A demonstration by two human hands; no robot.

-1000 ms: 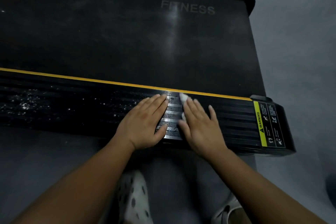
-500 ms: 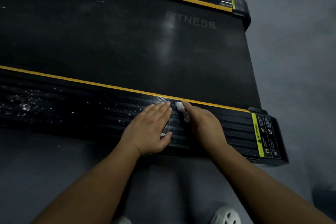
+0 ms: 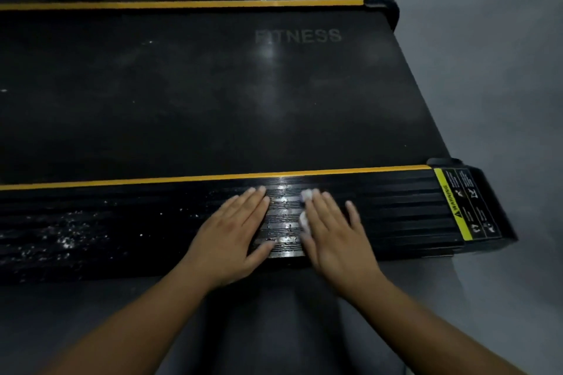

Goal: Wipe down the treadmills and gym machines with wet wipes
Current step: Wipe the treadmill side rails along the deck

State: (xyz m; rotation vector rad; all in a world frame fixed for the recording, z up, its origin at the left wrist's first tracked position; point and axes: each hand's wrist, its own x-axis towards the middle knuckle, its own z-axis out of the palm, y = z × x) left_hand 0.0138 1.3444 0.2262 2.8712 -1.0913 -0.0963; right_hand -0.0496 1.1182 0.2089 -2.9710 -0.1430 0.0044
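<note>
A black treadmill lies across the view, its belt (image 3: 213, 94) printed with FITNESS. The near ribbed side rail (image 3: 396, 210) has a yellow stripe along its inner edge. My left hand (image 3: 234, 231) rests flat on the rail, fingers spread, holding nothing. My right hand (image 3: 335, 234) presses flat on the rail just to the right of it, with a white wet wipe (image 3: 305, 213) under the palm; bits of the wipe show at the fingertips and thumb side. The strip of rail between my hands shines wet.
White specks and dust cover the rail's left part (image 3: 61, 237). A yellow warning label (image 3: 463, 207) marks the rail's right end cap. Grey floor (image 3: 487, 70) lies to the right and near me. The far side rail (image 3: 213, 4) and dark equipment sit beyond the belt.
My right hand was curled on the wipe half a second ago and now lies flat, spread over it, slightly further right. My head has lifted, showing more of the far rail. The left hand stays put.
</note>
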